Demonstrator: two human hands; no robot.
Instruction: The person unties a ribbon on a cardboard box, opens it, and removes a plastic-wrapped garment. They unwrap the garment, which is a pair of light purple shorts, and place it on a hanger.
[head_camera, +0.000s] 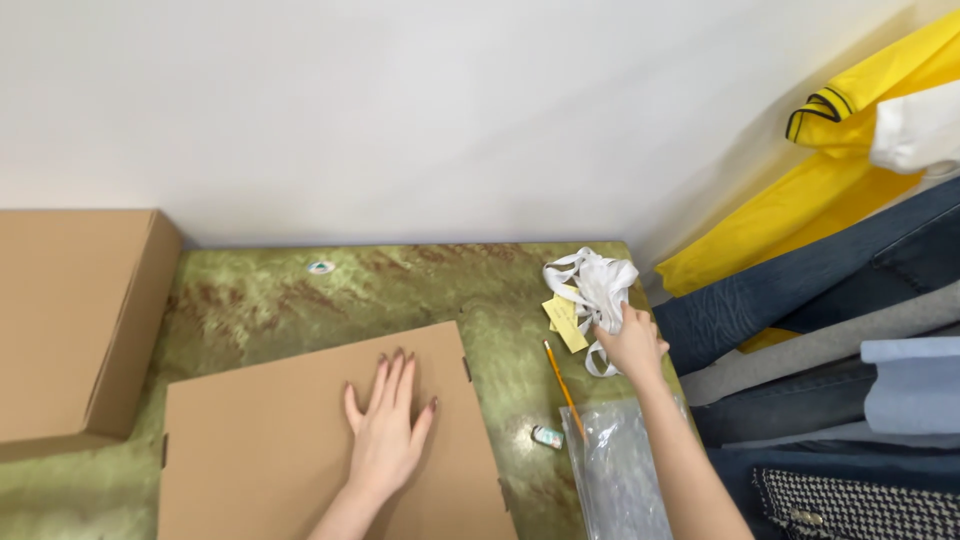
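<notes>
1. Brown corrugated cardboard fills the lower middle of the head view: a flat cardboard sheet (330, 440) lies on the green mottled tabletop (260, 290), and our left hand (385, 430) rests on it palm down, fingers spread and straight, gripping nothing.

2. Our right hand (632, 345) is stretched out to the far right corner of the tabletop, fingers curled into a bundle of white fabric strips (598, 285). It looks closed on the bundle's lower part, though how firm the hold is we cannot tell.

3. That bundle lies up and to the right of the cardboard sheet, well apart from the left hand, so the right hand is plainly the nearer one. Its loose loops trail toward us, roughly along the line of the right forearm.

4. Just left of the bundle sits a yellow paper tag (565, 320). Below that a yellow pencil (562, 385) lies with its long axis running away from us, slanting slightly left at the far end.

5. Near the pencil's near end we see a small bottle (547, 436) on its side, and beside it a clear plastic bag (615, 470) under the right forearm.

6. A closed cardboard box (70, 320) sits at the left edge; hanging clothes (830, 260) in yellow, blue denim and grey crowd the right.
</notes>
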